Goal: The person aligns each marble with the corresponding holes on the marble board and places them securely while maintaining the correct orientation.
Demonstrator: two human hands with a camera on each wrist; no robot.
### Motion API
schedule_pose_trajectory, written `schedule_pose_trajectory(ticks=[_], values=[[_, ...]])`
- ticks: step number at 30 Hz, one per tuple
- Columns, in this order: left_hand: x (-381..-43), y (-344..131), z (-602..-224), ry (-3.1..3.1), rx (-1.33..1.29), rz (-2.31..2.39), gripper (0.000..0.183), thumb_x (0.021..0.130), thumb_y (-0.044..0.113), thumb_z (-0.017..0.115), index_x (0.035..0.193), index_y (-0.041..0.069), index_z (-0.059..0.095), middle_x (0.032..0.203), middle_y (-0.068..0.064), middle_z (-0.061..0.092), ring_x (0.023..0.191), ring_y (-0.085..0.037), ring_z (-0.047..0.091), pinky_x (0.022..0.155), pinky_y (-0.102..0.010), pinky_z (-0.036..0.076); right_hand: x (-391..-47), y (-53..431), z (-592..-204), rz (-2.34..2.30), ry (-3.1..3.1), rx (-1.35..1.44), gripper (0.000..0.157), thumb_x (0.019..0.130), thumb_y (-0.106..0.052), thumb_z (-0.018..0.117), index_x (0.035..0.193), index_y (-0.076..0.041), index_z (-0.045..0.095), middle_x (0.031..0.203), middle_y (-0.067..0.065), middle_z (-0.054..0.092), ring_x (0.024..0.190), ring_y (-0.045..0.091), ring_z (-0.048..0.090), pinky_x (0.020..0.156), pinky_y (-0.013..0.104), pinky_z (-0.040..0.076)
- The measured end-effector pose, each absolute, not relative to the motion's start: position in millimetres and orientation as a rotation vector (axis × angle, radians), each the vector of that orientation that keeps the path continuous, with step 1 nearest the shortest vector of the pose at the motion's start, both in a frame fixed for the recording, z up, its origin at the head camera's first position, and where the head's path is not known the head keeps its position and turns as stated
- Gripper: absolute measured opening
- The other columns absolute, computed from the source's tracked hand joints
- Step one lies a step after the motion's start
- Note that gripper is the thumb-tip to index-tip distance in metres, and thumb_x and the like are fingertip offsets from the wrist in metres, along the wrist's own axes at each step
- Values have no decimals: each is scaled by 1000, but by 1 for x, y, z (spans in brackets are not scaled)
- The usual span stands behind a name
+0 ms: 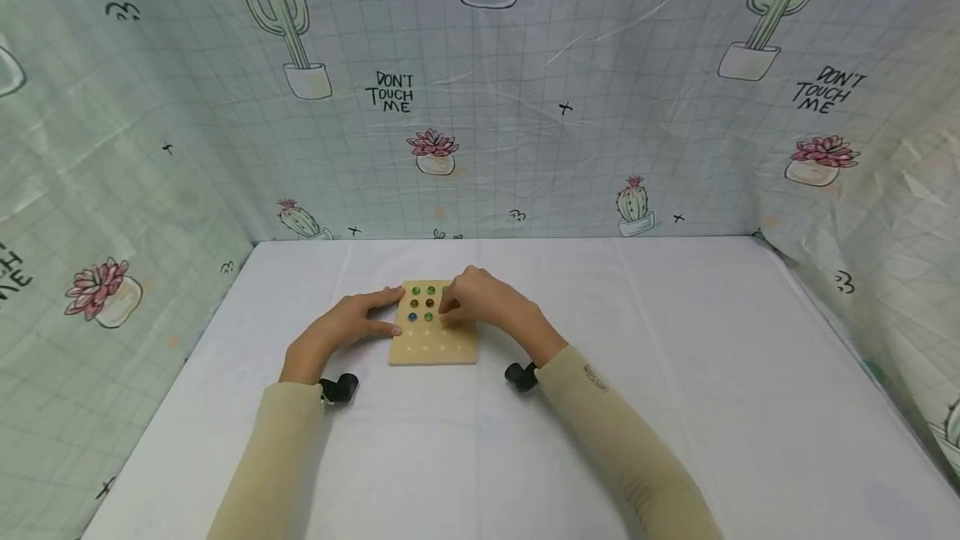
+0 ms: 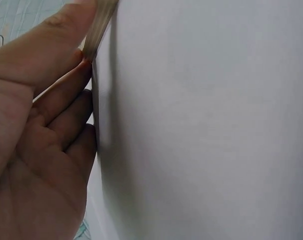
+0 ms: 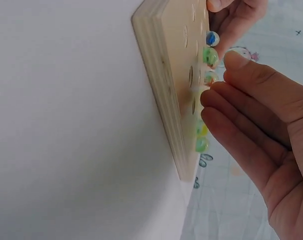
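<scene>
A light wooden board [image 1: 432, 350] with round hollows lies on the white table. Marbles [image 1: 431, 290], green, blue and amber-brown, sit in its upper rows. At the board's left edge, my left hand [image 1: 343, 327] rests with thumb and forefinger apart, their tips touching the edge. In the left wrist view, the other fingers [image 2: 74, 112] extend nearly straight beside it. My right hand [image 1: 483, 302] bends over the board's right side, covering some hollows. The right wrist view shows its thumb [image 3: 264, 80] and fingertips close to the marbles; I cannot tell whether it pinches one.
The white tabletop [image 1: 637, 373] spreads around the board. Behind it rises a cloth backdrop [image 1: 510, 140] printed with cacti and writing, continuing along both sides. A black wrist camera [image 1: 341, 388] sits at the left cuff, another black camera [image 1: 520, 377] at the right.
</scene>
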State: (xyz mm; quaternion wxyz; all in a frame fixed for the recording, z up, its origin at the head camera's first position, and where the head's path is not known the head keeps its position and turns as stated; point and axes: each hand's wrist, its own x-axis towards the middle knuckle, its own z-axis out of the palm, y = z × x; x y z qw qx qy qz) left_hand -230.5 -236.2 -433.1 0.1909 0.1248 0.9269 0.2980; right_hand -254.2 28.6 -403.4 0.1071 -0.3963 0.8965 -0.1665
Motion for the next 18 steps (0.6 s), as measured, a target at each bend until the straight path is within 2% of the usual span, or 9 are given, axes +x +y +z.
schedule_pose_trajectory(ticks=[5, 8, 12, 15, 18], values=[[-223, -233, -437, 2658, 423, 753, 80, 94, 40, 72, 159, 12, 35, 165, -15, 28, 153, -38, 22, 123, -56, 22, -242, 56, -402, -560, 2690, -1160, 19, 94, -25, 76, 106, -11, 82, 97, -2, 79, 82, 7, 70, 75, 19, 56], [-209, -236, -435, 2747, 508, 634, 74, 98, 35, 69, 158, 7, 36, 165, -16, 29, 151, -40, 26, 122, -56, 25, -231, 76, -403, -592, 2722, -1098, 23, 97, -25, 73, 113, -9, 80, 104, 1, 78, 86, 9, 71, 75, 22, 58], [-185, -244, -428, 2919, 582, 507, 67, 101, 27, 66, 156, 1, 38, 164, -18, 31, 149, -43, 30, 119, -58, 29, -212, 111, -404, -590, 2776, -986, 35, 100, -31, 67, 127, -8, 73, 121, 4, 74, 107, 17, 72, 91, 33, 59], [-170, -252, -425, 3060, 618, 424, 64, 103, 24, 63, 156, -1, 37, 163, -19, 32, 149, -44, 29, 120, -59, 28, -196, 141, -405, -614, 2819, -944, 44, 102, -36, 63, 136, -8, 66, 136, 6, 67, 126, 22, 63, 103, 40, 53], [-159, -259, -423, 3154, 632, 371, 65, 104, 27, 60, 157, -1, 35, 164, -19, 31, 150, -44, 27, 121, -60, 24, -180, 170, -406, -600, 2891, -956, 51, 102, -39, 62, 143, -8, 60, 148, 9, 57, 137, 27, 53, 109, 45, 47]])
